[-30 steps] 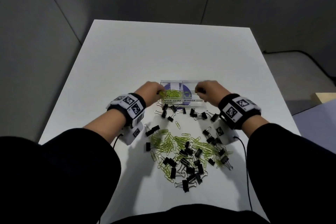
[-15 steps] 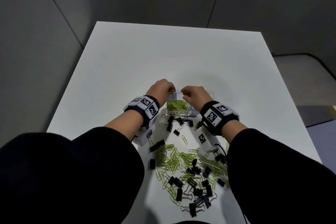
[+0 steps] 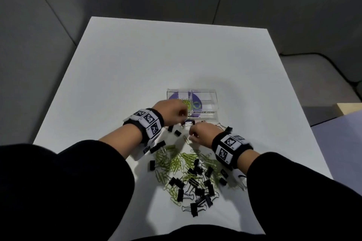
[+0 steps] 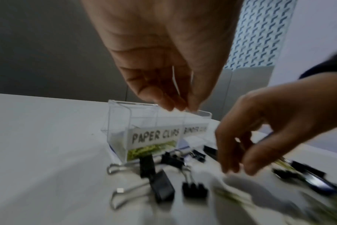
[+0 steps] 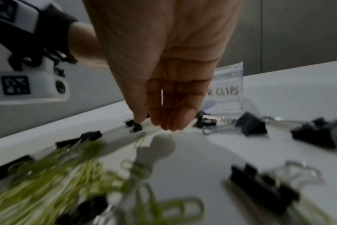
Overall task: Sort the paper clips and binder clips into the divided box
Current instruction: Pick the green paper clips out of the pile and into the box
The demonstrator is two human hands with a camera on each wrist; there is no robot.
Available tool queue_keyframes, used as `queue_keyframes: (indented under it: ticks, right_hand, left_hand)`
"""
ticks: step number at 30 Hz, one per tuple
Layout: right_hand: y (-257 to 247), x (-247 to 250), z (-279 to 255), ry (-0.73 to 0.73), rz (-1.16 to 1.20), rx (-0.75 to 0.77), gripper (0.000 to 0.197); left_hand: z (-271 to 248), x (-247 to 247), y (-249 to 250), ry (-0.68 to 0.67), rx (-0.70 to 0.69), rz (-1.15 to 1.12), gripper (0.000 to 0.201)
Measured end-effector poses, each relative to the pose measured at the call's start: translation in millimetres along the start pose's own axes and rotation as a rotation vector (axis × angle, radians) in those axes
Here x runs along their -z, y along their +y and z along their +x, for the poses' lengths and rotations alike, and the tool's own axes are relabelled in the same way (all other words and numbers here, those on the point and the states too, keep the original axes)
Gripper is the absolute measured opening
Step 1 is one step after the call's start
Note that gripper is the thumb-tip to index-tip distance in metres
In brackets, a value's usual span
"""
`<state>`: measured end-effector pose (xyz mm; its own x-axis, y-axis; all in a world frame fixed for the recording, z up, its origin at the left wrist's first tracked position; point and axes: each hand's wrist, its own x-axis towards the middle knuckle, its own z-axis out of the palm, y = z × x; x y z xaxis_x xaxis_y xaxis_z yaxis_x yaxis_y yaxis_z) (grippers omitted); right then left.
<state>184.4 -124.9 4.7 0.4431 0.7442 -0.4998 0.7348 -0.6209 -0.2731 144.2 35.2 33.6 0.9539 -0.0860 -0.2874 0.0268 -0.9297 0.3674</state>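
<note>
Left hand: the left hand (image 3: 172, 112) hangs with loosely curled fingers, nothing visibly held, just in front of the clear plastic divided box (image 3: 203, 97).
Right hand: the right hand (image 3: 201, 133) has fingers bunched downward, tips just above the white bench (image 3: 127, 68); a grip cannot be told.
Box: green paper clips (image 4: 148, 150) lie in its left compartment.
Loose pile: black binder clips (image 3: 197, 188) and green paper clips lie mixed nearer the person than both hands.

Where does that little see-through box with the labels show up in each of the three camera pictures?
Head: the clear divided box sits mid-table, just beyond the hands.
Left wrist: centre of the picture, under the fingertips, "PAPER CLIPS" label facing the camera.
Right wrist: upper right, mostly hidden behind the hand, only "CLIPS" readable.
Shared landmark: black binder clips lying before the box.
</note>
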Motion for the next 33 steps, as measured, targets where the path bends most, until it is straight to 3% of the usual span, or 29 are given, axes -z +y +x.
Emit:
queue_keyframes:
  ticks: [3, 5, 10, 14, 17, 27, 33]
  right_hand:
    - [-8.9, -12.2, -1.9, 0.011, -0.038, 0.032, 0.026]
    - [-14.3, -18.6, -5.3, 0.015, -0.063, 0.076, 0.025]
    - [-22.6, -36.0, -21.7, 0.013, -0.15, 0.136, 0.03]
    - [-26.7, -55.1, -32.5, 0.165, -0.177, 0.223, 0.019]
    - [-22.9, -55.3, -41.9, 0.078, -0.221, 0.155, 0.028]
    - [-4.8, -55.3, -60.6, 0.114, -0.177, 0.085, 0.033]
    - [-24.4, -50.0, -44.1, 0.095, -0.197, 0.217, 0.052]
  left_hand:
    - [-25.6, -20.5, 6.4, -0.179, -0.031, 0.098, 0.023]
    - [-41.9, -34.8, 3.2, -0.217, 0.006, 0.169, 0.03]
    - [-72.1, -58.3, -13.0, -0.215, 0.171, 0.121, 0.04]
    - [-84.2, -75.0, -11.2, -0.156, 0.243, -0.063, 0.043]
    - [-84.7, -86.1, -0.2, -0.12, 0.28, -0.22, 0.043]
    - [-76.9, -97.0, 26.9, -0.094, 0.257, -0.326, 0.037]
    - [-80.9, -92.8, 20.5, -0.027, 0.242, -0.358, 0.02]
